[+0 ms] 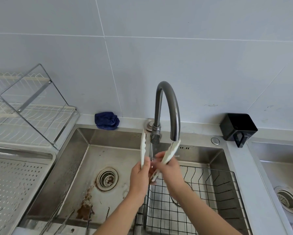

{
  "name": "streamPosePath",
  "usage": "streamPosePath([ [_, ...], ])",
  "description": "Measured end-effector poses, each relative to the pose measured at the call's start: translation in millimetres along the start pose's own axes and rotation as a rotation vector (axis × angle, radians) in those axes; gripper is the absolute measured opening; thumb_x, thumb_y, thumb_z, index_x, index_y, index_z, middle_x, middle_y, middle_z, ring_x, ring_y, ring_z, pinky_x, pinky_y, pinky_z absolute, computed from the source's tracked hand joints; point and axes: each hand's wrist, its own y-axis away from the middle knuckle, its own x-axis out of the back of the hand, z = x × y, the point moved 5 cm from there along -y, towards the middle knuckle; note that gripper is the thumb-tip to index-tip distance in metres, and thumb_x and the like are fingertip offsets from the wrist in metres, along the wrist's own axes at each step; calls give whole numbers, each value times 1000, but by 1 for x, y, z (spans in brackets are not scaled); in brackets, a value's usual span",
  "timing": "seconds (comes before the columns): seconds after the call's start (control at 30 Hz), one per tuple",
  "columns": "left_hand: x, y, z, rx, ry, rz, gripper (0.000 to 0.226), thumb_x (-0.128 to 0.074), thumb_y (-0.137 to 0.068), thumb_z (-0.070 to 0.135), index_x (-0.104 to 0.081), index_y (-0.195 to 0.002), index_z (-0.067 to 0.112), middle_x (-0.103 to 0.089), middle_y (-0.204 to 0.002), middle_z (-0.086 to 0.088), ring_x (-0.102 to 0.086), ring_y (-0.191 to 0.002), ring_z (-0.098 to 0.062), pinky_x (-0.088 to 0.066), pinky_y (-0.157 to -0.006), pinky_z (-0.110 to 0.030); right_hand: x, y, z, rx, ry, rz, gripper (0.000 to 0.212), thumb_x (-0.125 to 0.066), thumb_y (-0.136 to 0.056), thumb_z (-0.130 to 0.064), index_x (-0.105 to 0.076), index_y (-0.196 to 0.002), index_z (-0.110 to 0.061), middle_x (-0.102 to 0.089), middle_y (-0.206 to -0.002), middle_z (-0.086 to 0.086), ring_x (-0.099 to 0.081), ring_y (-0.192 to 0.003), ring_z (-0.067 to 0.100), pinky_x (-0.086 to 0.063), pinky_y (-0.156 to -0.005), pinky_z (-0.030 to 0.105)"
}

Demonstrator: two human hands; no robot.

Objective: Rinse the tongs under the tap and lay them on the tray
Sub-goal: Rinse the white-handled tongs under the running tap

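I see the tray (15, 175) bare at the bench's left edge, so laying is left. My left hand (139, 177) pinches one arm of the tongs (143, 148); my right hand (169, 168) pinches the other under the tap (167, 107), mid-rinse over the stained sink (71, 167). Grey tiled wall behind.

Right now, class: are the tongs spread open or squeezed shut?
Spread open: the tongs form a V, each hand holding one arm apart.
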Motion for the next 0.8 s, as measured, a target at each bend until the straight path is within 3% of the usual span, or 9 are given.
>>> streamPosePath([
  [0.07, -1, 3, -3, 29, 25, 68, 43, -49, -98, 54, -75, -86, 22, -78, -81, -6, -73, -67, -15, -54, -50, -26, -13, 4, 16, -21, 180, -20, 20, -73, -85, -3, -63, -99, -13, -73, -85, 8, -72, -70, 17, -58, -57, 31],
  [0.17, 5, 9, -3, 33, -12, 123, 46, -52, -94, 58, -74, -90, 17, -72, -70, 0, -67, -60, -10, -51, -50, -25, -1, -1, 7, 59, 331, 160, 14, -77, -88, -17, -65, -95, -19, -73, -81, 5, -71, -68, 18, -61, -60, 35],
  [0.3, 5, 16, 5, -93, -138, 81, 50, -52, -85, 66, -71, -88, 20, -69, -68, 6, -61, -62, -5, -53, -63, -34, 23, -9, -15, 149, 309, 375, 13, -75, -91, -31, -64, -90, -25, -71, -75, 1, -68, -64, 21, -60, -55, 38],
  [0.37, 0, 17, 9, -131, -181, 66, 44, -52, -91, 62, -70, -88, 21, -70, -74, -1, -63, -66, -9, -54, -65, -36, 16, -5, -13, 192, 411, 348, 11, -69, -95, -30, -59, -91, -28, -68, -72, -1, -66, -61, 15, -58, -55, 38],
  [0.47, 2, 14, 8, -113, -138, 100, 31, -54, -99, 49, -72, -93, 24, -74, -79, 0, -69, -71, -10, -54, -62, -28, -4, 2, 11, 126, 466, 130, 9, -67, -96, -25, -58, -97, -25, -70, -75, 1, -68, -63, 14, -58, -58, 38],
  [0.57, 6, 13, 9, -99, -149, 94, 32, -55, -96, 52, -72, -92, 25, -75, -78, 0, -71, -71, -12, -57, -60, -28, 0, -1, 11, 72, 402, 126, 5, -66, -97, -21, -63, -94, -18, -71, -78, 5, -67, -67, 21, -56, -60, 39],
  [0.63, 6, 16, 6, -101, -179, 63, 41, -54, -91, 59, -70, -86, 21, -70, -71, -2, -67, -64, -14, -55, -56, -30, 14, -14, -4, 43, 246, 266, 9, -62, -99, -19, -63, -92, -15, -70, -75, 7, -64, -62, 18, -55, -55, 33],
  [0.7, 6, 22, 1, -83, -161, 38, 47, -54, -89, 61, -69, -84, 17, -67, -70, -9, -64, -59, -16, -55, -51, -31, 27, -26, -19, 14, 45, 382, 12, -55, -102, -14, -63, -93, -11, -67, -73, 11, -62, -61, 20, -56, -58, 35],
  [0.8, 6, 25, -5, -25, -134, 40, 43, -56, -92, 57, -72, -85, 18, -68, -67, -6, -62, -58, -12, -53, -53, -24, 24, -34, -24, -49, -176, 317, 15, -50, -104, -11, -60, -93, -7, -52, -64, 6, -52, -54, 21, -50, -51, 33],
])
